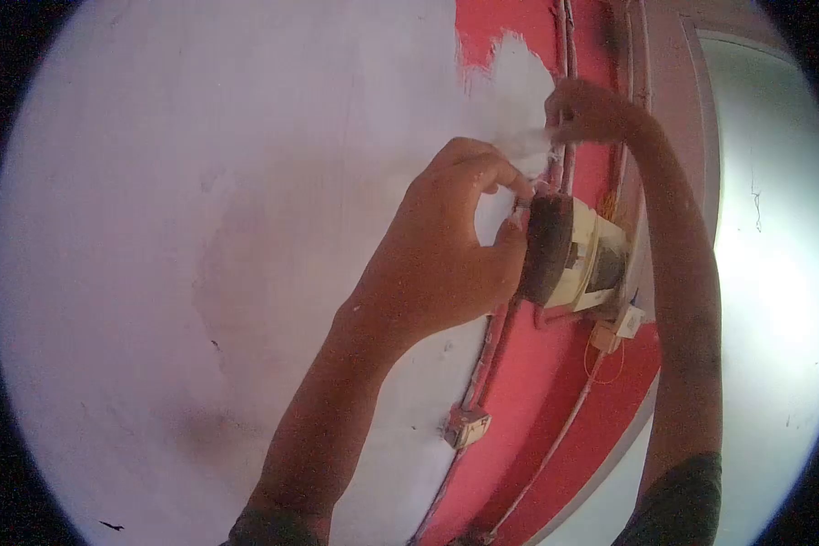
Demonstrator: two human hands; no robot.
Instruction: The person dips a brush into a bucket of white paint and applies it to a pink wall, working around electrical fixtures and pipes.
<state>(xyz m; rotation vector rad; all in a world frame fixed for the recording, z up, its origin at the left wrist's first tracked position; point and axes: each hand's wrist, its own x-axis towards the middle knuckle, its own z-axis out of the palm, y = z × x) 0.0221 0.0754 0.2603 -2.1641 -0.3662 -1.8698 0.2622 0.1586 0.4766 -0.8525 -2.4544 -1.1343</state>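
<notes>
My left hand point(450, 241) reaches up the wall, its index finger and thumb curled into a pinch at the upper left corner of a cream and dark electrical box point(587, 255). Whatever lies between those fingertips is too small to name. Higher and to the right, my right hand point(591, 111) is closed in front of the wall pipes point(566, 41). A pale, blurred streak point(526, 142) shows by its fingertips, and I cannot make out what it is. Part of the box's left side is hidden by my left thumb.
White paint covers most of the wall point(200, 182), beside red patches point(537, 391). Below the box are a small white device point(626, 320) with a thin yellow cable and a small switch box point(466, 427). A bright door or window panel point(773, 227) stands at right.
</notes>
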